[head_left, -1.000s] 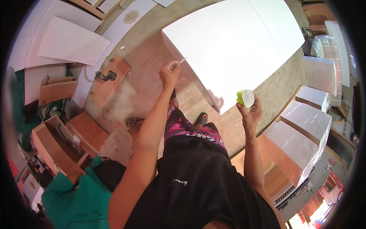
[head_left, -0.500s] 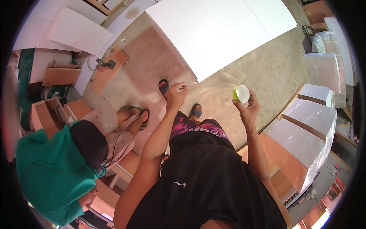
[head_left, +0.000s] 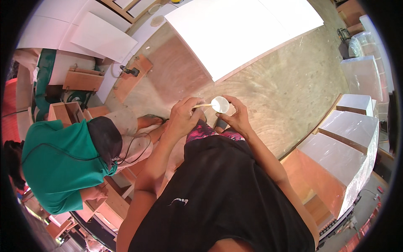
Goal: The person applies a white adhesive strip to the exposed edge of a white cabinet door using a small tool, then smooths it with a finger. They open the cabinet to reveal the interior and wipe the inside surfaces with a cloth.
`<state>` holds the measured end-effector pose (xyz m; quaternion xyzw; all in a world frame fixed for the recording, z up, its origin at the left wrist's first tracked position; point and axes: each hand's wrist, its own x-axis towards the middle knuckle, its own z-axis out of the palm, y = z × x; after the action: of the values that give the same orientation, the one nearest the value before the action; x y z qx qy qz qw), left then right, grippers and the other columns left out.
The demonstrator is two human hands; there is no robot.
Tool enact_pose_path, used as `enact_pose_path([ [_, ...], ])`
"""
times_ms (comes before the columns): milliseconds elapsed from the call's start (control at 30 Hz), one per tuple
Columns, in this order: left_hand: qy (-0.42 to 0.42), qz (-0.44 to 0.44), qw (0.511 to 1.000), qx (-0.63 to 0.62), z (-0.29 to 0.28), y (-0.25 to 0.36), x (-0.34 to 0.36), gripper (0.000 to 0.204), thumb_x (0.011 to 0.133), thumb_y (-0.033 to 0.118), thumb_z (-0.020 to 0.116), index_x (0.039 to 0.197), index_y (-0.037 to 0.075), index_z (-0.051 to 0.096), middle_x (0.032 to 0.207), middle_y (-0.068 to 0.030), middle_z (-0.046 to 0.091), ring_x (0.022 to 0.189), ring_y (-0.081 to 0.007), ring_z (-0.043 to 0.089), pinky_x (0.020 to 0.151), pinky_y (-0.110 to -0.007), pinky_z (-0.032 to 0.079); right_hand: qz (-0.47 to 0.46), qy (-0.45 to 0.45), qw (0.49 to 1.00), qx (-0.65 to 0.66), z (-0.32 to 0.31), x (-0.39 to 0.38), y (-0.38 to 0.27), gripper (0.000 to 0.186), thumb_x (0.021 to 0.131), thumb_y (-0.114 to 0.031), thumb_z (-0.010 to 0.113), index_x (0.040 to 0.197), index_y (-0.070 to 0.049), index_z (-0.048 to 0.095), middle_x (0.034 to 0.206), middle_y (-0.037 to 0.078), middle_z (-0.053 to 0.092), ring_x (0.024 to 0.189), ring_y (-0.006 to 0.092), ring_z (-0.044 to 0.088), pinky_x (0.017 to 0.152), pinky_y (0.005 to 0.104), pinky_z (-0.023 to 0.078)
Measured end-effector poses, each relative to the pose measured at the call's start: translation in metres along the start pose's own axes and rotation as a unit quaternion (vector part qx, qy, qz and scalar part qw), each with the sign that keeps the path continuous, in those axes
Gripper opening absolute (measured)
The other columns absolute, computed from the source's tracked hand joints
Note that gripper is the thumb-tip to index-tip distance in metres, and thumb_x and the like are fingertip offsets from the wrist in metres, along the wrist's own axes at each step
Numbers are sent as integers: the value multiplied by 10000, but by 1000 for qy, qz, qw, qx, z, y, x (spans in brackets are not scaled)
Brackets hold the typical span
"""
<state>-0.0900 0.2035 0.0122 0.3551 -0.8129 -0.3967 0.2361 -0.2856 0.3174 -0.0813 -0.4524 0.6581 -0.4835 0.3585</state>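
My right hand [head_left: 238, 117] is closed around a small cup [head_left: 220, 105], white inside, tilted so that its mouth faces up toward me. Between the fingers of my left hand [head_left: 184, 115] is a thin pale stick [head_left: 201, 106], shaped like a brush handle. Its far end reaches the cup's mouth, and I cannot make out its tip there. Both hands are close together in front of my body. Just beyond them lies the near corner of a large white panel [head_left: 247, 35], raised above the floor.
A co-worker in a green shirt [head_left: 63, 164] bends over wooden drawer boxes [head_left: 107, 201] at my left. A black power tool [head_left: 130, 71] rests on a wooden board ahead left. Plastic-wrapped cabinets [head_left: 344, 126] line the right side. Another white board [head_left: 103, 38] lies far left.
My left hand has drawn back from the panel's corner with the stick. My right hand has brought the cup leftward to meet it. The co-worker has shifted, and an arm now shows.
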Motion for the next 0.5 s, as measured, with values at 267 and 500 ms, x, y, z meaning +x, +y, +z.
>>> enact_pose_path([
  [267, -71, 76, 974, 200, 25, 5, 0, 114, 854, 147, 720, 921, 55, 727, 884, -125, 723, 768, -342, 691, 674, -448, 522, -60, -22, 998, -3, 6, -15, -6, 609, 650, -111, 857, 1230, -62, 679, 1174, 149, 706, 1114, 352, 653, 998, 430, 487],
  [500, -102, -3, 979, 175, 34, 11, -8, 135, 830, 192, 727, 878, 66, 729, 815, -140, 700, 746, -361, 680, 674, -461, 521, -95, -38, 994, -49, 3, -30, -18, 618, 636, -124, 871, 1220, -67, 677, 1172, 149, 708, 1101, 363, 653, 967, 447, 490],
])
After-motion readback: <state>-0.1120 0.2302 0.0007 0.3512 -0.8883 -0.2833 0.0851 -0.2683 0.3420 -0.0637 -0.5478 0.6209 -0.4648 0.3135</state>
